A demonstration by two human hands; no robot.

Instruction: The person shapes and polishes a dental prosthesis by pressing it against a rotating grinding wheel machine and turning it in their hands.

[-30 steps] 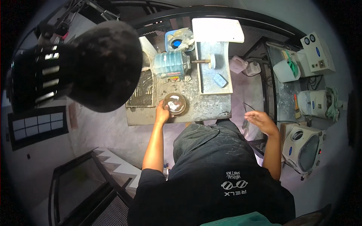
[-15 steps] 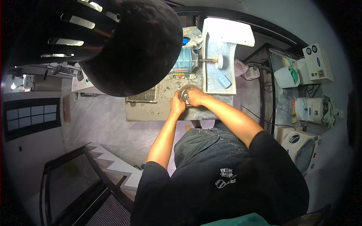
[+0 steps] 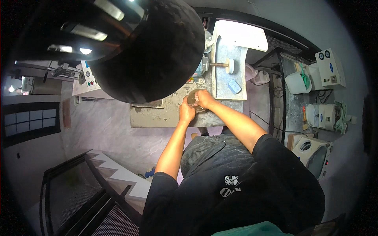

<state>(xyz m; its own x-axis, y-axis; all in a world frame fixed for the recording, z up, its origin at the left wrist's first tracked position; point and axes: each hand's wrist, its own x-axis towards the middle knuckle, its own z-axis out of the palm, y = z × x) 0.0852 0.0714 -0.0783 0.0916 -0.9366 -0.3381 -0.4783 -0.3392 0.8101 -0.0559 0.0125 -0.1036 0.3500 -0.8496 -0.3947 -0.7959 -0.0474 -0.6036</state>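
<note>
My left hand [image 3: 187, 111] grips the side of a round, translucent brown bowl [image 3: 200, 110] at the front of the stained workbench [image 3: 151, 117]. My right hand [image 3: 205, 99] has its fingers bent into the bowl; what they hold, if anything, is hidden. Just beyond sit a pale blue motor [image 3: 202, 66], mostly covered by the lamp, with a white wheel [image 3: 230, 65] on its shaft, and a white splash tray [image 3: 245, 84] holding a blue block [image 3: 234, 86].
A big black lamp head [image 3: 149, 55] overhangs the bench at upper left. At right, a side shelf carries a white container [image 3: 293, 82] and white machines [image 3: 327, 116]. A staircase [image 3: 110, 171] descends at lower left. Plastic jugs [image 3: 260, 78] stand behind the bench's right side.
My right hand has swung from the right into the bowl, and my left hand and the bowl have shifted rightward. The view has shifted, with the lamp now covering more of the motor.
</note>
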